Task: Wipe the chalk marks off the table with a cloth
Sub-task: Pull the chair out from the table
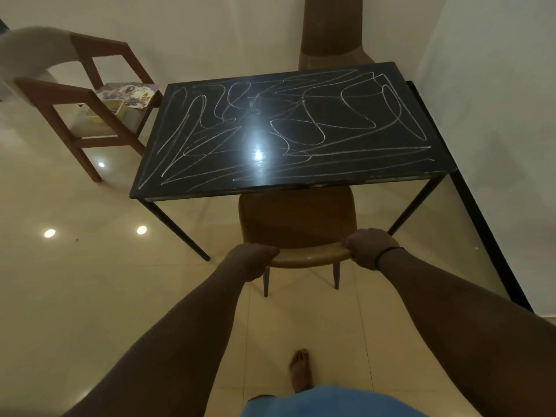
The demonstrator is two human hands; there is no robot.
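Observation:
A black table (391, 136) stands ahead, its top covered with white chalk scribbles (228, 115) from edge to edge. A brown chair (296, 218) is tucked under the table's near edge. My left hand (255, 260) grips the left end of the chair's backrest. My right hand (368, 246), with a black band at the wrist, grips the right end of the same backrest. A patterned cloth (132, 93) lies on the wooden side table to the left.
A wooden side table (87, 115) stands left of the black table, with a pale container (112, 108) on it. A brown curtain or column (332, 28) rises behind the table. A white wall (496, 115) runs along the right. My bare foot (300, 371) is on the glossy tiled floor.

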